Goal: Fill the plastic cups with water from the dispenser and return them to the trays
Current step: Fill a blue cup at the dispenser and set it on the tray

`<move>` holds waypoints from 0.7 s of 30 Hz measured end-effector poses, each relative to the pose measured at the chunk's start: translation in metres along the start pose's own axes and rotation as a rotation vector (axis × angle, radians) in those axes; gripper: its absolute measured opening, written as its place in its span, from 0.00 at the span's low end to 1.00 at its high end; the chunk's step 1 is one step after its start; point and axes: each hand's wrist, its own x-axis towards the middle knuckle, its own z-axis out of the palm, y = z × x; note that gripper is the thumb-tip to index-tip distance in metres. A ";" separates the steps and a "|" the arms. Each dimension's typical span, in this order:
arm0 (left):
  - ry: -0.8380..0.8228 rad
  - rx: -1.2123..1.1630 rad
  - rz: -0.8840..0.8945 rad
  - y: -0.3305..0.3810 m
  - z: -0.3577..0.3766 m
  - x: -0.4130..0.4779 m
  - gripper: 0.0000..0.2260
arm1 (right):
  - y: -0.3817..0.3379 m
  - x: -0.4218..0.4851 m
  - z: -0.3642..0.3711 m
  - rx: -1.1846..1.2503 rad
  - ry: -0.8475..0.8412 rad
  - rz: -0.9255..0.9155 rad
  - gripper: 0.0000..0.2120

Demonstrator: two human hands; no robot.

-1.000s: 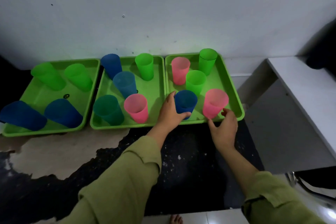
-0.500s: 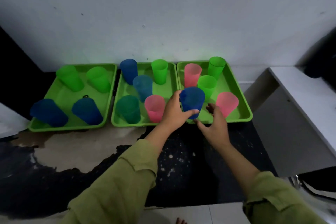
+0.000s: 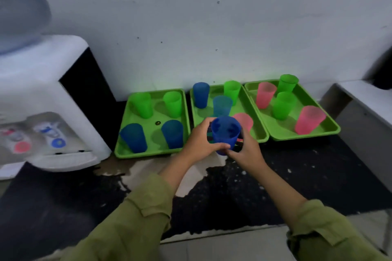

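While both olive sleeves reach forward over the dark, patchy counter, the hands meet on one blue cup. It is held upright over the near edge of the middle tray. The left hand curls its fingers round the cup's left side, thumb across the near wall. The right hand wraps the right side and lower part.

Behind the held cup, the middle tray carries a pink cup, a pale blue cup, a dark blue cup and a green cup. Left of the middle tray, a second tray holds two blue and two green cups. Right of it, a third tray holds two pink and two green. Far left of the middle tray stands the white dispenser. A grey wall rises behind the trays.
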 end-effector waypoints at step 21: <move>0.556 0.021 -0.433 -0.157 -0.252 -0.167 0.09 | -0.084 -0.019 0.247 -0.120 -0.319 0.048 0.33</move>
